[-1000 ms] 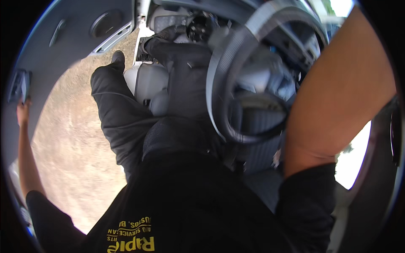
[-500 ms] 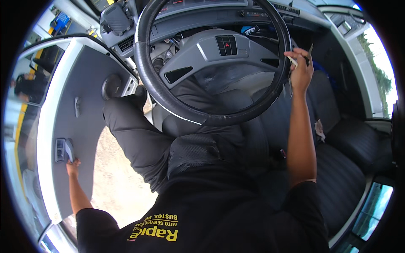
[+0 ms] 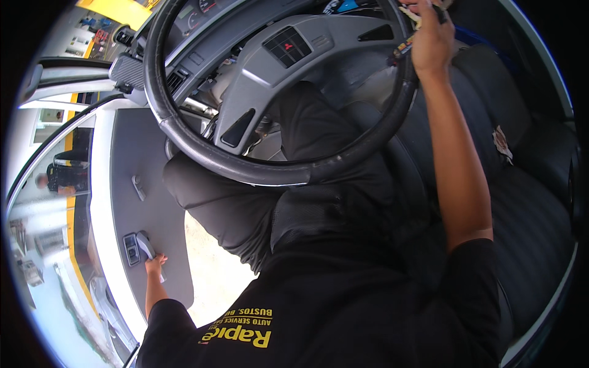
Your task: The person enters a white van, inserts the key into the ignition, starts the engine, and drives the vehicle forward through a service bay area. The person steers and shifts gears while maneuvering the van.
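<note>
My left hand is closed round the grey pull handle on the inner panel of the vehicle's door. That door stands open, with bright ground showing between it and my leg. My right hand is raised at the right side of the black steering wheel. Its fingers are bent round a pale, narrow piece, and a small multicoloured piece hangs below them. I cannot make out what these are. Whether the hand also touches the rim is unclear.
Dark seats lie to my right, with a crumpled light scrap on them. My legs are under the wheel. The dashboard is ahead. Outside the door window, a person in dark clothing stands near a yellow stripe.
The view has turned left, so the wheel and door appear shifted. The door looks closer to my leg, its gap narrower. My left hand stays on the handle; my right arm reaches further forward.
</note>
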A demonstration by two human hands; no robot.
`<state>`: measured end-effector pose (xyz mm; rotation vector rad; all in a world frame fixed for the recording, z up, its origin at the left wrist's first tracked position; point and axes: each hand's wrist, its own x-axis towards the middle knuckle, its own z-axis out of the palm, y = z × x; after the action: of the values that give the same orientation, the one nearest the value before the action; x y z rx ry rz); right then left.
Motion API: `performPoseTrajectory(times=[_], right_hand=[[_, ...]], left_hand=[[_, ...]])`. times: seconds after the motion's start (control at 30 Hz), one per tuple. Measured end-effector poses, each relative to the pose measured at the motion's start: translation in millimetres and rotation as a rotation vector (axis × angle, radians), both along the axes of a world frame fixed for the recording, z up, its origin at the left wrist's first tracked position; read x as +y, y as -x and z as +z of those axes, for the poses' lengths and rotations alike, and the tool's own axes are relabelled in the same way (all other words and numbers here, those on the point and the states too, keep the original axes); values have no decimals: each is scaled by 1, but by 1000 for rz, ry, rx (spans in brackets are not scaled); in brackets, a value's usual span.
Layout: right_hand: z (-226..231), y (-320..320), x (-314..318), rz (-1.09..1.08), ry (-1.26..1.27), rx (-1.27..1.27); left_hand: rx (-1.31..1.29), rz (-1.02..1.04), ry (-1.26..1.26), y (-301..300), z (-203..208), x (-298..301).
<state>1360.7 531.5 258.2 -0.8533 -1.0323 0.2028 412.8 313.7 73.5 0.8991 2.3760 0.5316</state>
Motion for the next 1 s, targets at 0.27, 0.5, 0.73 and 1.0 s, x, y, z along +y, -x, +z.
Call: performPoseTrajectory(times=[0.27, 0.5, 0.73, 1.0], right_hand=[[8, 21, -11, -182, 143, -235], [-9, 29, -38, -213, 186, -314], [-67, -29, -37, 367, 177, 423], [-177, -141, -207, 1332, 1372, 558]], left_hand=[[-87, 82, -7, -11, 3, -3], [-42, 57, 158, -76, 23, -19], [-33, -16, 296, -156, 76, -21], [-148, 35, 430, -265, 152, -4]])
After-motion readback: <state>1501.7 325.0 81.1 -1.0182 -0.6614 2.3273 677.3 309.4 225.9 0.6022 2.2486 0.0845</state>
